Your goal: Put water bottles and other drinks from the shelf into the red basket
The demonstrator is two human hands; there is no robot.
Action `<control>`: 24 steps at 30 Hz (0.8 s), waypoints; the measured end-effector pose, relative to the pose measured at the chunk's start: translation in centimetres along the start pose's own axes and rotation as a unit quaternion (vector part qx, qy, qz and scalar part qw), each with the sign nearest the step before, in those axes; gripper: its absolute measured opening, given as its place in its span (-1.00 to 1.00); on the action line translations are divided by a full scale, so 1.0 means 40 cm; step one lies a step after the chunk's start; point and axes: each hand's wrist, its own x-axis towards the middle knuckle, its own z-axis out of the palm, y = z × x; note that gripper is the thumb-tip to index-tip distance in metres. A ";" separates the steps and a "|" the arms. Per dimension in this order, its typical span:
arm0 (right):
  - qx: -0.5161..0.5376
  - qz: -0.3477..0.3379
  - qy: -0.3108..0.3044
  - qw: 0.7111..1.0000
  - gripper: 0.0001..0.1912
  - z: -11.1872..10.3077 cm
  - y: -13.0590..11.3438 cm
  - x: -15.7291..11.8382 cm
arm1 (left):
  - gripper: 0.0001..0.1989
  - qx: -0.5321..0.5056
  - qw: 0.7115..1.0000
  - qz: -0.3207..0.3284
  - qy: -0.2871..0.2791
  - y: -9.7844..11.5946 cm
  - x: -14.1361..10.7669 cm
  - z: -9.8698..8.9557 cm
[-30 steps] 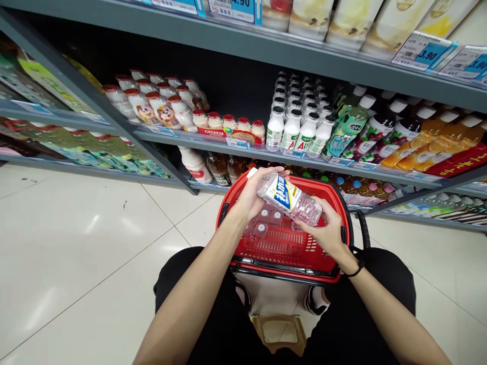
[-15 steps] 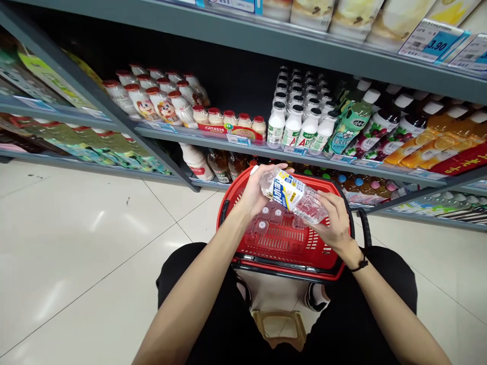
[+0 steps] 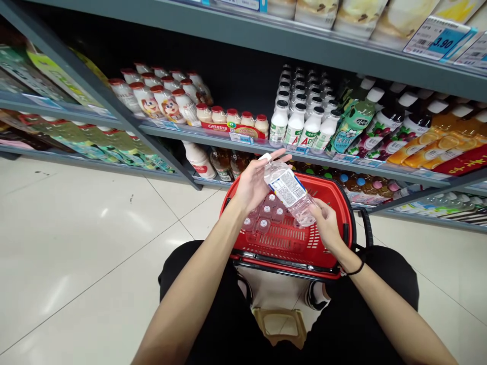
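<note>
A clear plastic bottle (image 3: 289, 188) with a white cap and a white and blue label lies tilted above the red basket (image 3: 327, 203). My left hand (image 3: 254, 182) is at its cap end, fingers spread behind the neck, the palm side touching the bottle. With its thumb and fingers, my right hand (image 3: 326, 223) grips the bottle's base. Small bottles with pale round caps (image 3: 264, 224) stand inside the basket, beneath the held bottle. The label's side with fine print faces up.
Ahead are shelves with white bottles (image 3: 295, 126), red-capped bottles (image 3: 175, 109) and juice bottles (image 3: 422, 137). The basket's black handle (image 3: 367, 228) sticks out at right. A small stool (image 3: 281, 324) shows between my legs.
The bottle has turned about its length, from the large-lettered label side to the fine-print side. My left fingers have spread, and my right hand has moved slightly left and down.
</note>
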 end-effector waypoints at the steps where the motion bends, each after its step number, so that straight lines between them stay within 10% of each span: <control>1: 0.018 0.022 -0.015 0.999 -0.50 0.003 -0.002 0.002 | -0.50 -0.001 1.000 -0.004 -0.002 -0.001 0.000 -0.002; 14: 0.128 0.242 -0.251 0.928 -0.06 0.006 0.011 -0.011 | -0.65 0.002 1.000 0.023 0.007 -0.020 0.003 0.004; 24: 0.165 0.277 -0.351 0.879 -0.02 0.006 0.020 -0.030 | -0.75 0.014 0.995 -0.031 0.090 -0.045 0.023 -0.015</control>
